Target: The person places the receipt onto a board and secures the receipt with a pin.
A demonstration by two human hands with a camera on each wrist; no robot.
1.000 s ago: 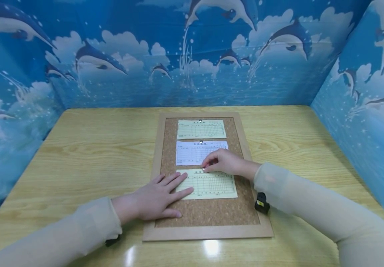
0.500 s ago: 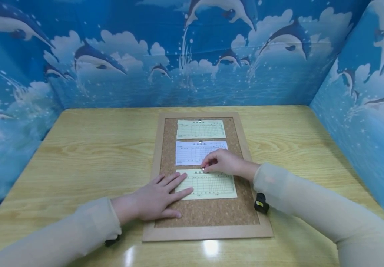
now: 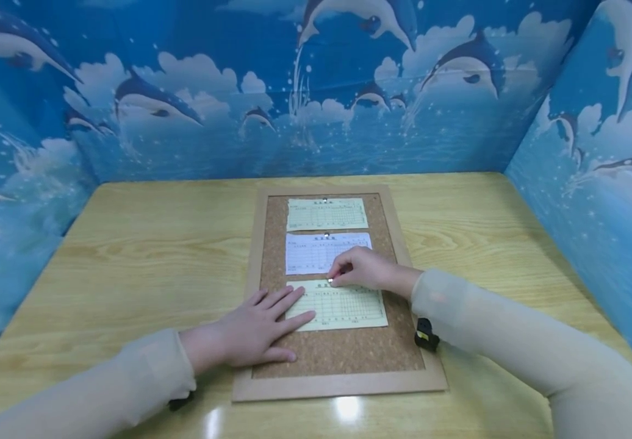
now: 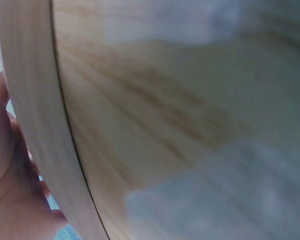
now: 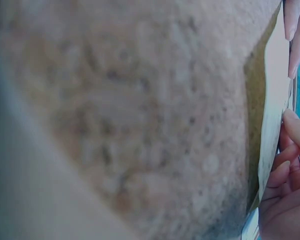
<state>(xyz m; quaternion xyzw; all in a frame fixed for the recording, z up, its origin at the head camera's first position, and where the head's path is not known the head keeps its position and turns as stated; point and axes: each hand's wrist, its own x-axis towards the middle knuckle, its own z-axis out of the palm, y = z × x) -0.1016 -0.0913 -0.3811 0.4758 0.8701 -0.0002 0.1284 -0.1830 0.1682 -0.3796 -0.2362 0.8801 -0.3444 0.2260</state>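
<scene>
A wood-framed cork board [image 3: 343, 355] lies on the table with three printed paper slips in a column. My right hand [image 3: 368, 268] pinches a small shiny thumbtack [image 3: 330, 280] at the top edge of the lowest, pale yellow slip [image 3: 351, 308]. My left hand [image 3: 258, 329] rests with spread fingers on that slip's left part and the board. Above are a whitish-lilac slip [image 3: 305, 255], partly behind my right hand, and a pale green slip [image 3: 327, 214]. In the right wrist view the yellow slip [image 5: 271, 100] stands slightly off the cork at its edge.
Shiny tacks sit at the top edges of the lilac slip (tack [image 3: 326, 235]) and the green slip (tack [image 3: 324, 200]). The wooden table [image 3: 157, 244] ends at a blue dolphin-print backdrop [image 3: 206, 146] behind and at both sides.
The whole head view has shifted slightly left. Both hands keep their places on the board, the right one still at the tack.
</scene>
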